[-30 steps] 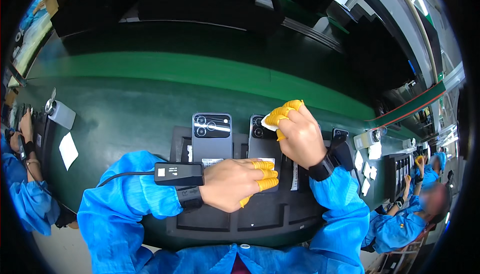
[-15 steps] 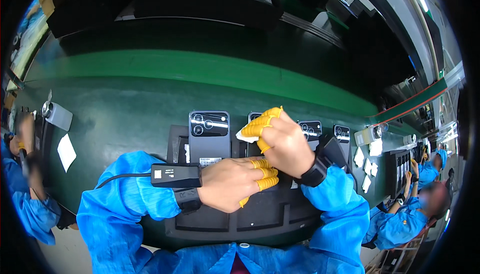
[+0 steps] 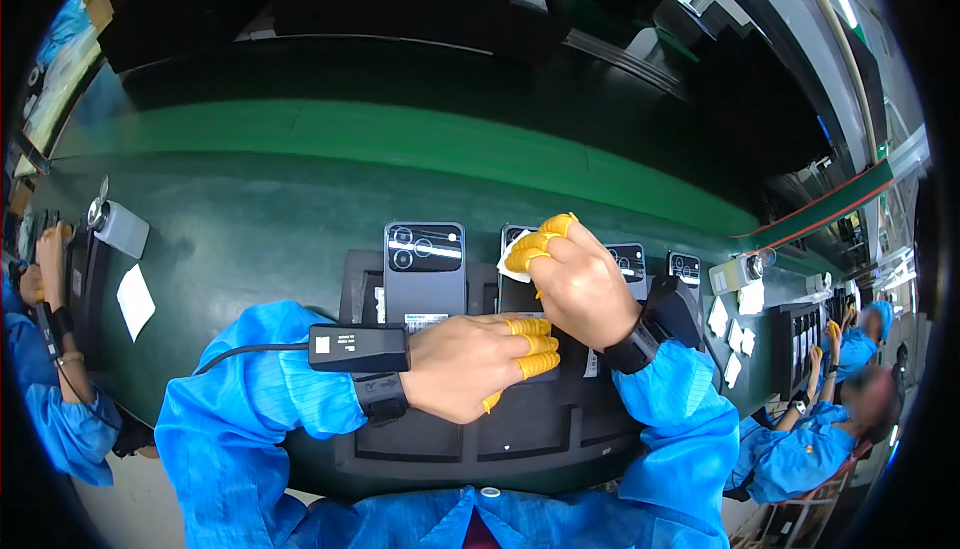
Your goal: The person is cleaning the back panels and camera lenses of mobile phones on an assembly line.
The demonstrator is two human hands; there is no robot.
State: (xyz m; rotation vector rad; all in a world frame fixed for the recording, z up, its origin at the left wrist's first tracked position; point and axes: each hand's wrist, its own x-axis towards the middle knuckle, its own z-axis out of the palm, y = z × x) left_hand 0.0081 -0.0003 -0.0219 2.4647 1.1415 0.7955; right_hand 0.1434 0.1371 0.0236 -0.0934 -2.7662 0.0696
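Note:
Yellow finger cots cover the fingertips of both my hands. My right hand [image 3: 588,287] pinches a folded white wipe [image 3: 515,257] against the dark camera end of a smartphone [image 3: 516,299]. Across the near part of that phone lies my left hand [image 3: 475,364], its fingers stretched out and resting on it; the phone's lower end is mostly hidden. Left of it, another grey smartphone [image 3: 424,284] lies back up, three lenses showing. Two more phones, one partly behind my right hand [image 3: 628,261] and one farther right [image 3: 685,269], lie in the same row.
A black compartmented tray [image 3: 420,454] lies under the phones. A dispenser bottle [image 3: 122,229] and a white wipe sheet [image 3: 135,302] are at left. Another bottle [image 3: 735,274] and several white scraps [image 3: 718,316] lie at right. Co-workers in blue sit at both sides.
My right hand has shifted slightly right with the wipe, which now lies higher on the phone's camera area. My left hand stays on the phone's near part.

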